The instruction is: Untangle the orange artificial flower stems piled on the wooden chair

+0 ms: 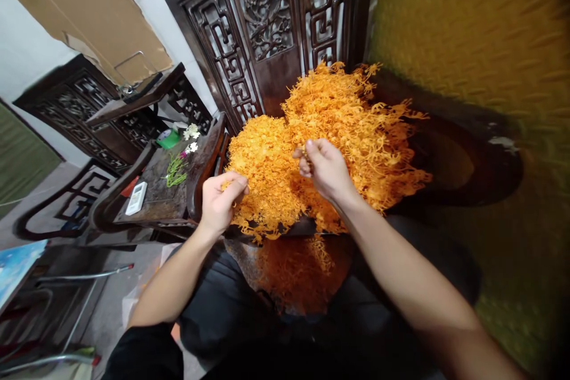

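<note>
A heap of small yellow-orange plastic flower pieces (262, 154) lies in front of me on a dark wooden seat. Against its right side rises a taller pile of stringy, branching orange pieces (351, 119). My left hand (220, 202) is closed in a pinch at the left edge of the smaller heap, with a bit of orange flower piece showing at its fingers. Over the place where the two piles meet, my right hand (328, 167) is also pinched closed. What lies between its fingertips is too small to make out.
On a wooden chair at left lie a green tape roll (168, 139), white flowers (191, 132), green stems (176, 171) and a white remote (136, 198). A carved wooden backrest (267, 18) stands behind the piles. Loose orange pieces (319, 254) lie near my lap.
</note>
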Demonstrator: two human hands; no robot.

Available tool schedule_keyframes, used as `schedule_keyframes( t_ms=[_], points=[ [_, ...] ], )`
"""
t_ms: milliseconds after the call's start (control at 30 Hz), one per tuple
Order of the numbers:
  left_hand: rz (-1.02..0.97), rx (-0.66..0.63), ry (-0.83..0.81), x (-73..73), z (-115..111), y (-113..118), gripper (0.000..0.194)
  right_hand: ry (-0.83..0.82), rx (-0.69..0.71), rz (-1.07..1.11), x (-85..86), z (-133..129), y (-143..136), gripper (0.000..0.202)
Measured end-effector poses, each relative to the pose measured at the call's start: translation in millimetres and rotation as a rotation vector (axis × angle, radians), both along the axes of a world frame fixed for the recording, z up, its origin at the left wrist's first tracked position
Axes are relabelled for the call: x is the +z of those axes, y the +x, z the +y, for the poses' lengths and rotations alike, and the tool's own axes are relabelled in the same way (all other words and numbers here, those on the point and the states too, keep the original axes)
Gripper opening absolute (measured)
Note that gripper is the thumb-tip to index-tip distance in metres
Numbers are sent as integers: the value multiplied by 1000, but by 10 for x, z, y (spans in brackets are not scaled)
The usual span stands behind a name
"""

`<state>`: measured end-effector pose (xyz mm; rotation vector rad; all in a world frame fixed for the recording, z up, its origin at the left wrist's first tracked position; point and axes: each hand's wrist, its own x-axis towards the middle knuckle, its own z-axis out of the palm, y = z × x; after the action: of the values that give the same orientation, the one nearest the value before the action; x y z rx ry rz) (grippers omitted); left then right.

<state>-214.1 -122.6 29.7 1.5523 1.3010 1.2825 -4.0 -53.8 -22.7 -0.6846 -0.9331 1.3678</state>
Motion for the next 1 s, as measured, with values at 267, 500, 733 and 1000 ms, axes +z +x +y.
schedule_keyframes(
  t_ms=[267, 500, 733, 1000],
  points=[
    [185, -205, -131, 7, 44, -7, 36, 14, 345, -115, 146, -190, 34, 39],
    [290, -325, -117, 99, 9, -17, 30, 62, -65, -41, 109, 8, 220, 38],
    [478, -433, -191, 195, 33, 111, 29, 325, 309, -563, 273, -271, 100, 33],
    [608, -395, -255, 143, 45, 130, 24, 412, 61, -570, 318, -257, 255, 22]
  ],
)
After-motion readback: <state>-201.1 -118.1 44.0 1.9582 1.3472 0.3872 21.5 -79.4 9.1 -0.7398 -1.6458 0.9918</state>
